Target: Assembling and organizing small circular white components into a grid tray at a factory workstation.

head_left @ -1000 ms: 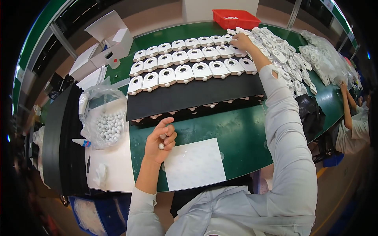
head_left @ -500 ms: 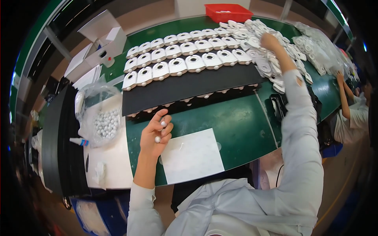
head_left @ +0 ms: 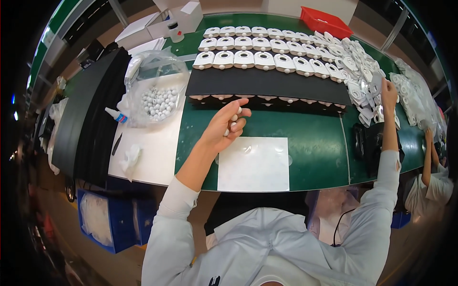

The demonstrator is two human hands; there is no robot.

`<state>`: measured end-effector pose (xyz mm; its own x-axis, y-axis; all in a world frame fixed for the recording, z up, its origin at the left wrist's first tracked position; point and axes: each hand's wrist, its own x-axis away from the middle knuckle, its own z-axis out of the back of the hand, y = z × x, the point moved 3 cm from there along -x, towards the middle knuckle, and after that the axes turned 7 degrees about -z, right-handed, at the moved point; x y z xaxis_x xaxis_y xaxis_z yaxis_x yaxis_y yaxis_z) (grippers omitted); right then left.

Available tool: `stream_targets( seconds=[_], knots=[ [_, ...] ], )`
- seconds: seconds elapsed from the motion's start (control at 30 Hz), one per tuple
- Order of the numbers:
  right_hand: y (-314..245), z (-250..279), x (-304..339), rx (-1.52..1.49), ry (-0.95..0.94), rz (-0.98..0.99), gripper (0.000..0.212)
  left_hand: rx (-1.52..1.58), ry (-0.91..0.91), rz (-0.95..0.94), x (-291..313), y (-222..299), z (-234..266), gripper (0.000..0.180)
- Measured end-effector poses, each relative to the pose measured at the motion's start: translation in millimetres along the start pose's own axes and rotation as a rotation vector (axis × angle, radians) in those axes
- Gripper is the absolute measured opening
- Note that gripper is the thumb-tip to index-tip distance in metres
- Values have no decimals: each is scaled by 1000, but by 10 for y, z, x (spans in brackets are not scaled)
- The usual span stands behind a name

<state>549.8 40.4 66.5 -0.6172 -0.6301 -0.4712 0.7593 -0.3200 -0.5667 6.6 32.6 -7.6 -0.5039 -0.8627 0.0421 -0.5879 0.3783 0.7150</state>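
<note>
My left hand (head_left: 221, 126) hovers just beyond the upper left corner of a white sheet (head_left: 253, 167), its fingers curled round several small white balls (head_left: 234, 118). To the right, at the near edge of a heap of white plastic parts (head_left: 354, 58), my right hand (head_left: 389, 92) pinches one flat white plastic part (head_left: 376, 84). In front of my left hand lies a black board (head_left: 267, 83). Beyond its bare strip, similar white parts (head_left: 264, 59) stand in three rows, each with a round hole and a white ball at its near edge.
On the left, a clear bag (head_left: 159, 102) of white balls lies near a small glue bottle (head_left: 116, 115), a dark blade-like tool (head_left: 116, 144) and crumpled tissue (head_left: 130, 161). A red tray (head_left: 326, 22) stands far right. Another person's arm (head_left: 428, 157) reaches in at the right edge.
My view has shifted, so the table sits differently in it. My right hand has come back from deeper in the heap and now shows a white part. More balls show in my left hand.
</note>
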Motion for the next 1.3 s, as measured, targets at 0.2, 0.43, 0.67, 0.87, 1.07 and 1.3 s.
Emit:
stream_targets(
  seconds=[0.2, 0.43, 0.67, 0.87, 1.07, 1.3],
  knots=[
    [-426, 77, 893, -1585, -642, -490, 38, 22, 56, -3, 23, 1, 48, 33],
    [-1433, -14, 2432, -1169, -995, -497, 47, -4, -2, -81, -5, 38, 12, 28],
    [-2104, -272, 2989, -600, -889, 293, 21, 17, 13, -125, 3, 67, 64, 27],
    [-2153, -749, 3231, -921, -1161, -99, 14, 9, 16, -180, -29, 84, 64, 21],
    [-2216, -798, 3351, -882, -1156, -34, 13, 12, 48, -159, -18, 79, 85, 20],
    [-2225, -789, 3366, -780, -1025, 126, 11, 8, 46, -148, -26, 59, 90, 22]
  ],
)
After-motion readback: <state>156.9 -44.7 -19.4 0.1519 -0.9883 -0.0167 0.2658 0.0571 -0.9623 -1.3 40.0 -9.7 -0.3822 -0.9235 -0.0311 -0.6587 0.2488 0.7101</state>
